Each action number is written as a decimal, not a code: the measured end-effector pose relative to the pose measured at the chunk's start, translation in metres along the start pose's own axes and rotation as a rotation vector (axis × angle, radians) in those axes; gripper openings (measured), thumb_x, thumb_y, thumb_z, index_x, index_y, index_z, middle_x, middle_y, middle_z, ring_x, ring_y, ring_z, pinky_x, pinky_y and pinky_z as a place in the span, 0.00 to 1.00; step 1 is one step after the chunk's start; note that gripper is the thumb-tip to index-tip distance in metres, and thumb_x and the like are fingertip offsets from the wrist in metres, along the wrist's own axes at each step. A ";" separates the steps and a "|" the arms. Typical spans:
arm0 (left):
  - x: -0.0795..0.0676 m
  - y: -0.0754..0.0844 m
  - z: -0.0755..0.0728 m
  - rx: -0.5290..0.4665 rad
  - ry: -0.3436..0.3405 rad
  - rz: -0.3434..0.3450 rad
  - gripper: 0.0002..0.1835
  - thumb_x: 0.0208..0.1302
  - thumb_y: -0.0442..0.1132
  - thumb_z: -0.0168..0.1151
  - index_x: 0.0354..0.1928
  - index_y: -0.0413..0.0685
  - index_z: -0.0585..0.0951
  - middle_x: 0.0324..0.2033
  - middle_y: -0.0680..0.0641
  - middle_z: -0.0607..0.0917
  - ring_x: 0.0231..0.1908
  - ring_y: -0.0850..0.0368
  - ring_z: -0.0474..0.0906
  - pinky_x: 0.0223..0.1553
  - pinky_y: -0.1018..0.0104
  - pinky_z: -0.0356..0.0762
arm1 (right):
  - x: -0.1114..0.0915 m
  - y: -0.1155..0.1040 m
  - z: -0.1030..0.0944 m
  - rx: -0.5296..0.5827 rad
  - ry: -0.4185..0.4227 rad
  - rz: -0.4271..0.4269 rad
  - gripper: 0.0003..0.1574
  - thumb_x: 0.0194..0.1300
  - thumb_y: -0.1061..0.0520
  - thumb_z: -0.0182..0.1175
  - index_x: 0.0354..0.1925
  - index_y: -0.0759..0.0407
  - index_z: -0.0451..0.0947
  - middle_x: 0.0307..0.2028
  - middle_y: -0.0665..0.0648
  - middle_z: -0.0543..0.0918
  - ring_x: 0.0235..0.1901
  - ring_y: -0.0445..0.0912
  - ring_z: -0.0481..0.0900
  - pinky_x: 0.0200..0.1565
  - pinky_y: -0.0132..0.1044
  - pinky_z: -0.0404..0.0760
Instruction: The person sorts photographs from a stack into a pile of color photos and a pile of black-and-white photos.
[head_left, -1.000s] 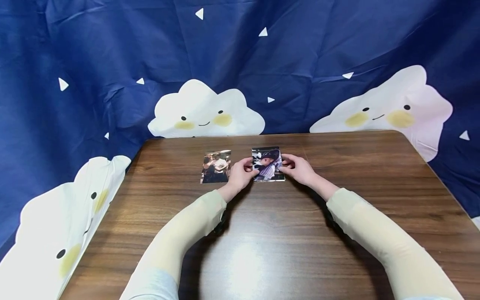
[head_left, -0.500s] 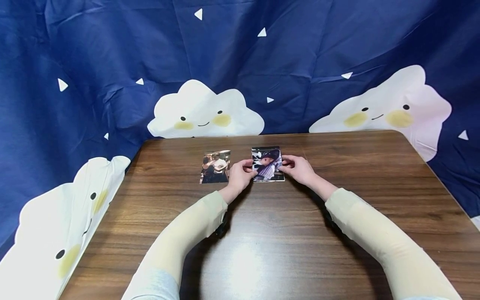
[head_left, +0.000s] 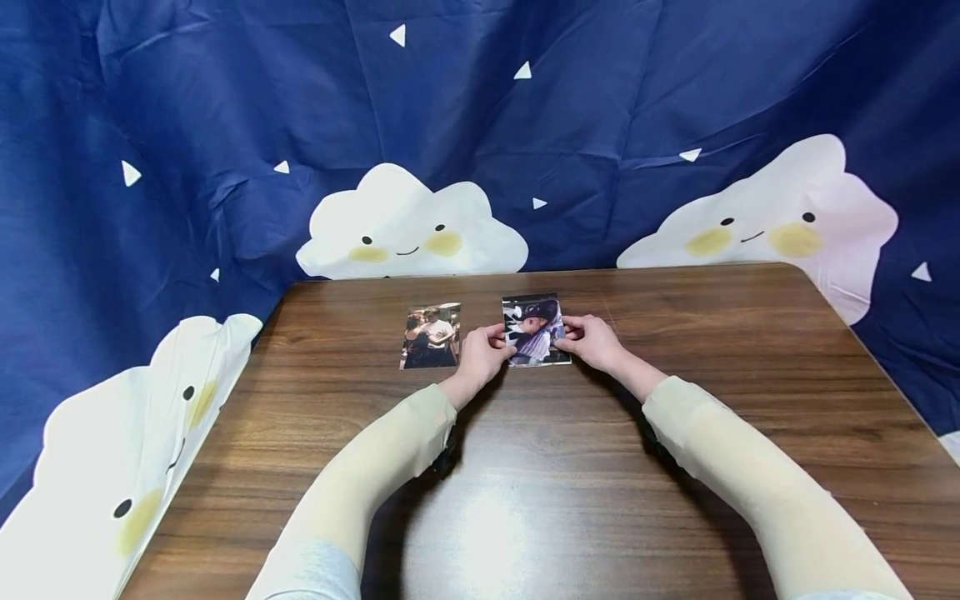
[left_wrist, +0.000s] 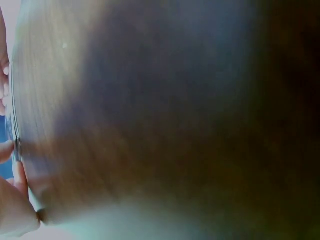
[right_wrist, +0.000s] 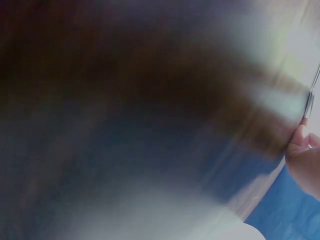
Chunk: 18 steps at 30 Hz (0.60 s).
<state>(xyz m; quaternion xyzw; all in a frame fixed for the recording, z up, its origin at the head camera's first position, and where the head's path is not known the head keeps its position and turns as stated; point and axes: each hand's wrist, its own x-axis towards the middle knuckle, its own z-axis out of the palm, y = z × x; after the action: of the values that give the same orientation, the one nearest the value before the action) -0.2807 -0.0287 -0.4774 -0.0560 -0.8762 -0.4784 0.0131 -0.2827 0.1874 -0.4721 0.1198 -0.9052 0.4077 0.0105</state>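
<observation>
A small stack of photo prints (head_left: 534, 329) stands out near the far side of the table, its top print showing a person in a dark cap and striped clothing. From the left, my left hand (head_left: 480, 357) pinches the stack's edge, thumb in front. My right hand (head_left: 600, 343) pinches the opposite edge in the same way. Thin layered edges of the prints (left_wrist: 14, 107) show in the left wrist view, with fingers at both ends. Left of my left hand, a second photo (head_left: 432, 336) of two people lies flat on the table.
The brown wood-grain table (head_left: 495, 450) fills the lower view, with a bright glare patch near its front. Behind it hangs a dark blue curtain (head_left: 585, 108) with white clouds and triangles. Both wrist views are mostly blurred tabletop.
The prints in the stack sit slightly more evenly, with less of an under print showing at the lower right. Both hands keep nearly the same place; the other photo has not moved.
</observation>
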 end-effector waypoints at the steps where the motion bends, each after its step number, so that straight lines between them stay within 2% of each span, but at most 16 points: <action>1: 0.000 0.000 0.000 0.004 -0.001 -0.002 0.25 0.53 0.29 0.72 0.55 0.34 0.80 0.38 0.44 0.87 0.36 0.55 0.84 0.45 0.69 0.75 | 0.000 0.000 0.001 -0.002 0.002 0.004 0.31 0.58 0.64 0.67 0.57 0.77 0.73 0.37 0.67 0.81 0.41 0.57 0.80 0.46 0.41 0.74; 9: -0.001 0.001 0.000 0.003 -0.005 -0.008 0.25 0.54 0.28 0.71 0.56 0.32 0.79 0.39 0.43 0.86 0.37 0.54 0.83 0.46 0.69 0.75 | 0.001 0.001 0.002 0.002 -0.002 0.025 0.31 0.59 0.62 0.67 0.57 0.77 0.72 0.37 0.67 0.83 0.41 0.57 0.80 0.47 0.44 0.75; 14: -0.001 0.002 0.000 -0.011 -0.002 -0.023 0.25 0.54 0.28 0.71 0.56 0.32 0.79 0.38 0.43 0.86 0.38 0.53 0.84 0.47 0.68 0.76 | 0.002 0.002 0.003 0.022 0.008 0.044 0.31 0.60 0.62 0.67 0.58 0.76 0.73 0.38 0.67 0.84 0.41 0.56 0.81 0.47 0.41 0.75; 18: 0.000 0.002 0.000 -0.076 0.004 -0.039 0.24 0.54 0.26 0.70 0.55 0.31 0.79 0.36 0.42 0.86 0.35 0.54 0.84 0.42 0.70 0.78 | 0.002 0.002 0.004 0.061 0.037 0.072 0.30 0.59 0.63 0.67 0.57 0.76 0.73 0.39 0.67 0.83 0.39 0.55 0.81 0.44 0.35 0.75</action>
<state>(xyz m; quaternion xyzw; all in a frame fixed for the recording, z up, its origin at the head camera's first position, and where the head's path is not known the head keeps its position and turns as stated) -0.2807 -0.0271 -0.4758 -0.0384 -0.8582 -0.5118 0.0032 -0.2846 0.1852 -0.4762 0.0797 -0.8957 0.4374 0.0090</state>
